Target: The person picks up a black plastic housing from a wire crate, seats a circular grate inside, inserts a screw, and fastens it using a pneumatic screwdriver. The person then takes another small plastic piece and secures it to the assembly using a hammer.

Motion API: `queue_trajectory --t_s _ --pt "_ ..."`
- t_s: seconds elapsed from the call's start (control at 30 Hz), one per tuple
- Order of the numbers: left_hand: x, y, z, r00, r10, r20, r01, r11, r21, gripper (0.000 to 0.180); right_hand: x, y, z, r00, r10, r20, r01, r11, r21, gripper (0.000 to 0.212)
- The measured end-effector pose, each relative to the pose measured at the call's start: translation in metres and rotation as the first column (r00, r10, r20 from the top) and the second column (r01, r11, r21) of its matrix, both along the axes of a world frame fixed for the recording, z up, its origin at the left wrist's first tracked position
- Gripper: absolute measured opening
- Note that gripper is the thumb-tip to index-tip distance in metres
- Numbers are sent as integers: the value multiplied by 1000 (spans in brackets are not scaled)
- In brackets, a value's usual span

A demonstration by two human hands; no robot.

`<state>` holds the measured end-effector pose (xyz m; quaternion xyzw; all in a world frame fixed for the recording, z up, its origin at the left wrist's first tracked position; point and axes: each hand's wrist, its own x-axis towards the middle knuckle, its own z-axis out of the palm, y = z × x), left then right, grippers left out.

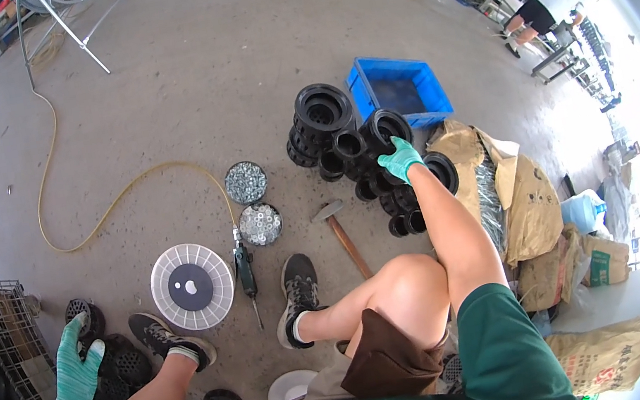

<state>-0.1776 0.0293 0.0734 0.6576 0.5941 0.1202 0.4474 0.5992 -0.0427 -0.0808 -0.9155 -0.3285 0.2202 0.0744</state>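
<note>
At the left, my left hand [78, 374], in a green striped glove, has its fingers and thumb around a black round perforated plastic part [86, 317]. More dark perforated parts [128, 363] lie below it, beside my shoe. My right hand [401, 160], gloved the same way, reaches out to the right and grips the rim of a black plastic cylinder [380, 125]; its fingertips are partly hidden at the opening. That cylinder stands among several similar black hollow parts [323, 107] clustered on the floor.
A pneumatic screwdriver [244, 266] with a yellow hose lies between a white round lid [193, 287] and a hammer [340, 238]. Dishes of nuts [246, 182] and washers [260, 224] sit above it. A blue crate [399, 91], paper sacks [531, 208] and a wire basket [14, 332] stand around.
</note>
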Motion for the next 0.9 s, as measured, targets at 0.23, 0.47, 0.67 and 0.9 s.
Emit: queue_trajectory --t_s 0.23,0.47,0.67,0.9 --pt "23 -3 16 999 14 51 -12 999 -34 63 -14 -15 53 991 24 135 -22 1000 -16 73" --pt "-4 -8 13 953 -63 -295 144 954 263 65 -104 27 168 939 343 -4 -337 925 177 52" --pt "5 1 25 990 -91 -110 135 835 533 56 -183 29 193 705 693 -150 -588 690 421 39" --pt "-55 -49 93 950 270 159 -312 757 575 54 -269 40 137 428 877 -219 -811 479 336 39"
